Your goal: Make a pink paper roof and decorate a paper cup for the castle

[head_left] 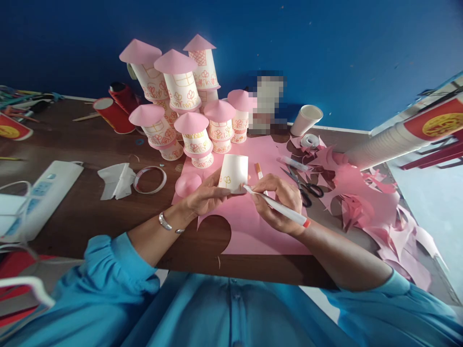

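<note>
The left hand (pixel 206 195) holds a white paper cup (pixel 233 174) upside down over the pink paper sheet (pixel 253 226) near the middle of the counter (pixel 90 212), its grip pinched around the cup's lower rim with the thumb across the front. A small yellow drawing shows on the cup's side. The right hand (pixel 280 202) has its grip pressed together around a white marker (pixel 277 206) with an orange end, and the tip touches the cup's lower right edge. The pink sheet has a round hole cut out at its near left corner, close to the counter's near edge. A pink paper cone (pixel 188 184) lies just left of the left hand. Behind the cup, toward the far edge by the blue wall, stands a stacked cluster of decorated cups with pink cone roofs (pixel 181 101). Black-handled scissors (pixel 306 188) lie to the right of the right hand, beside a heap of pink paper scraps (pixel 365 202). A tape roll (pixel 149 179) and crumpled white paper (pixel 116 180) lie toward the left side.
</note>
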A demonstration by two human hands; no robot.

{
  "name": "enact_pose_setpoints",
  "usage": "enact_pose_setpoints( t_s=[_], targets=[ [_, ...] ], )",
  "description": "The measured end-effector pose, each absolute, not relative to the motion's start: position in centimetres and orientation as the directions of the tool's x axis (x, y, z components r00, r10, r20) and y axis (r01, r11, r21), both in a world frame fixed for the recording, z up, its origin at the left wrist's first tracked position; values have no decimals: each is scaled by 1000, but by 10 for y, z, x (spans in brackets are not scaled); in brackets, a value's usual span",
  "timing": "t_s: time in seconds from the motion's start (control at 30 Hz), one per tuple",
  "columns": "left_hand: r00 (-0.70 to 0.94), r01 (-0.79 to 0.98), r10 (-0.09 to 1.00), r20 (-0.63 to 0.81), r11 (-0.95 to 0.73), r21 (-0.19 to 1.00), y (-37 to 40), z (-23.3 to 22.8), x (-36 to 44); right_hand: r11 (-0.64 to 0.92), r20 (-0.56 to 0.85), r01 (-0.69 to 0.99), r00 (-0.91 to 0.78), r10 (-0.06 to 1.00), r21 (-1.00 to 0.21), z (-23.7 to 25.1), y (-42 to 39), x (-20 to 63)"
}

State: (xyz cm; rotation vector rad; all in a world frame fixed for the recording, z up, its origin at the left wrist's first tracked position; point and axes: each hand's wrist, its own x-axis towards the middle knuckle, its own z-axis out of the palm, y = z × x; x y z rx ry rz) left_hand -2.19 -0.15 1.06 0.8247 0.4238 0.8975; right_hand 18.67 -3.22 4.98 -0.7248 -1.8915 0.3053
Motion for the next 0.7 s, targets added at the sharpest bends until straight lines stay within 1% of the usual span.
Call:
enact_pose_setpoints(
  t_s=[0.43,0.7],
  targets=[
    [583,-522,812,17,358,774,-1,10,-22,784,737,341,-288,612,-518,50,-32,185],
    [596,-497,803,17,352,793,0,8,-23,785,730,331,-299,614,-524,50,-31,186]
  ],
)
